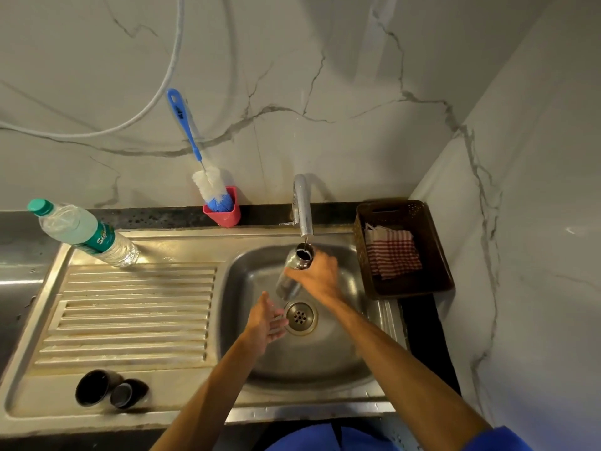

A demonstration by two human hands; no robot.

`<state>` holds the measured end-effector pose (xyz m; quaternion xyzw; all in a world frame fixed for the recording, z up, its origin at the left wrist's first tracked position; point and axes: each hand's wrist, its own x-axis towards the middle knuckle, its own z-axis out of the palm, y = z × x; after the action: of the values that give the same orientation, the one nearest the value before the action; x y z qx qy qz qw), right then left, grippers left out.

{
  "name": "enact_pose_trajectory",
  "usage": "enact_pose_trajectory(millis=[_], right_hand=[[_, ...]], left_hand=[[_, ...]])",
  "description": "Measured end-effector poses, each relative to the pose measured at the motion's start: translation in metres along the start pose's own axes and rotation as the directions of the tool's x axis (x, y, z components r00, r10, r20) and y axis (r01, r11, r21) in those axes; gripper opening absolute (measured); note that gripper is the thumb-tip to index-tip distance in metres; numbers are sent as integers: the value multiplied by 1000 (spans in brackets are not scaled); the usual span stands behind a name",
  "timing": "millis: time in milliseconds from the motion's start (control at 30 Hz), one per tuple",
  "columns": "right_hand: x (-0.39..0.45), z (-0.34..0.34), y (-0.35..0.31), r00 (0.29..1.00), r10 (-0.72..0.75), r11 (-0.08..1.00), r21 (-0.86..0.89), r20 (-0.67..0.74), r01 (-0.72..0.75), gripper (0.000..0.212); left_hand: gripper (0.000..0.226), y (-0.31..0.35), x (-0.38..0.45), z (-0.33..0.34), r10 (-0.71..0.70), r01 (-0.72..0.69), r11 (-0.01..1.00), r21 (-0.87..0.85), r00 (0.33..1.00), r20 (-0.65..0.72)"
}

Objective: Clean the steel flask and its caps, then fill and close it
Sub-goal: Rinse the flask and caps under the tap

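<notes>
Right hand (pixel 317 275) wrapped round the neck and shoulder of the cylindrical brushed-steel flask (pixel 290 278), fingers curled on it, just below the open mouth. Flask held over the far part of the stainless steel sink basin (pixel 325 359), mouth directly under the spout of the chrome tap (pixel 304 209); thin stream appears to run into the opening. Long axis near upright, mouth far and up, base tilted near and slightly left, toward the round drain strainer (pixel 300 317).

Left hand (pixel 265 320) empty, fingers spread and relaxed, palm turned right, hanging just near-left of the flask base, above the basin beside the drain. Not touching the flask as far as can be told.

Two dark round caps (pixel 110 388) on the near-left corner of the ribbed steel draining board (pixel 130 314), well apart from both hands; left hand the nearer.

Also present: blue-handled white bottle brush (pixel 208 177) standing in a red holder by the far wall, clear plastic water bottle with green cap (pixel 81 232) at far left, brown basket holding a red-striped cloth (pixel 393 252) at right.

Judgement: rinse or fill stage; left hand placed to support the base.
</notes>
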<state>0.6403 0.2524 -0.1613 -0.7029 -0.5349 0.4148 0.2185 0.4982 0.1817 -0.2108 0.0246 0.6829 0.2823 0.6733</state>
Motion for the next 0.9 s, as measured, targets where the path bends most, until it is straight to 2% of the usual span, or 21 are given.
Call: enact_pose_trajectory(millis=[67,200,333,400,467,533,667,767,833,900], right_hand=[[-4,1,-1,994,45,998,58,-97,-39,34],[-15,8,6,1000,19,999,41,-13,-18,32],[-11,0,5,995,15,999,43,-104,-10,34],[-10,-3,4,999,3,999,45,-33,-1,32],[-18,-9,9,999,29,994,104,-33,-25,22],[-23,-17,18,994,80,981,181,-76,-65,23],[-36,-15,23,981,162,962,241,-109,-132,25],[-49,-13,21,975,127,987,119,-181,-107,34],[-51,-15,23,973,141,987,98,-183,-124,32],[-49,-19,27,968,175,984,74,-178,-164,33]], left_hand=[[65,-4,3,-3,-29,29,999,23,999,-15],[63,-16,10,-4,-73,73,997,-31,997,-19],[59,-16,5,-3,-60,58,996,-68,998,-24],[62,-16,4,-5,-60,59,998,-15,997,-39],[72,-19,3,-10,-85,88,992,90,996,-39],[91,-22,2,-15,-112,121,983,140,991,-72],[120,-40,6,-20,-177,177,984,1,983,-55],[124,-50,7,-20,-114,105,993,-53,970,-213],[116,-51,9,-24,-21,9,999,-38,939,-343],[110,-51,8,-29,48,-63,998,-28,928,-369]])
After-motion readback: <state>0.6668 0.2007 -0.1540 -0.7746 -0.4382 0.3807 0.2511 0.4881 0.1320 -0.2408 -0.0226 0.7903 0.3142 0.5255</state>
